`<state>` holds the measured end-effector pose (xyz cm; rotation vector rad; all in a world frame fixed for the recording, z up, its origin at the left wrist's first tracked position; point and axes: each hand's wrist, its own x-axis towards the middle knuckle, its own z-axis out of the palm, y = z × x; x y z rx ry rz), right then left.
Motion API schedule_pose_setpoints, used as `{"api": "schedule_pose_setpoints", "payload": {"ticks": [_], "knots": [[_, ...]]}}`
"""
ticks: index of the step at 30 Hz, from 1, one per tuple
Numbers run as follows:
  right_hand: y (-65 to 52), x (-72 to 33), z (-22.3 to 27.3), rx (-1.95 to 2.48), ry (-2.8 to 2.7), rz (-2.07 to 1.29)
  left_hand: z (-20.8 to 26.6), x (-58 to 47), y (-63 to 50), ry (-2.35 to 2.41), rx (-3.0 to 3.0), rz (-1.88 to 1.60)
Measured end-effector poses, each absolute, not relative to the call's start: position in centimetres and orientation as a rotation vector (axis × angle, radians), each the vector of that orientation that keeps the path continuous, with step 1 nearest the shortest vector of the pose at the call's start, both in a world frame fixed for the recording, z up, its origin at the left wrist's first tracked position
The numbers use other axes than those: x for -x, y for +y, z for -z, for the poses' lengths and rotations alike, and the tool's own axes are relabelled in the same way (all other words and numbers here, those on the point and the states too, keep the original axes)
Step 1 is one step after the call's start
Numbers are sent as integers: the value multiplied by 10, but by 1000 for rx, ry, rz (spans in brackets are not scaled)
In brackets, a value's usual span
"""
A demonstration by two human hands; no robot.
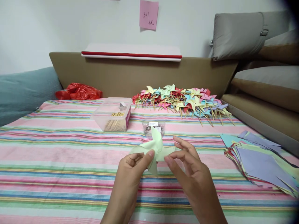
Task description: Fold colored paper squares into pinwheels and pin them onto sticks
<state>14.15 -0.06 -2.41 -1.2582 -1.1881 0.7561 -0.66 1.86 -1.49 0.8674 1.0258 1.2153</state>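
A pale green paper pinwheel (158,143), its blades folded in toward the middle, is held up in front of me. My left hand (135,169) pinches it near the centre, thumb on the front and curled fingers behind. On the right blade, my right hand (190,169) has its thumb and index finger closed on the paper edge, while its other fingers stand apart. No stick shows on this pinwheel. Just beyond it sits a small clear plastic box (149,124) with small dark metallic pieces and a white label, partly hidden by the top blade.
A clear plastic tub (100,116) holds many wooden sticks. Finished pinwheels on sticks (177,98) are heaped at the back. Cut coloured paper sheets (257,161) lie at the right. A red plastic bag (81,91) and grey cushions (268,81) border the striped cloth (58,177).
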Motion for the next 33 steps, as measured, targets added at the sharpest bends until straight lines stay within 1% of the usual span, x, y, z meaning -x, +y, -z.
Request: {"api": "schedule_pose_setpoints", "payload": {"ticks": [16,27,33], "knots": [[2,-134,31,1224,-1144,-863,14,4,16,1004,-934,-1151],[4,-124,32,1092,-977,-995,16,5,18,1014,-950,-1149],[7,-120,35,1074,-955,-987,19,6,19,1015,-992,-1148]]}}
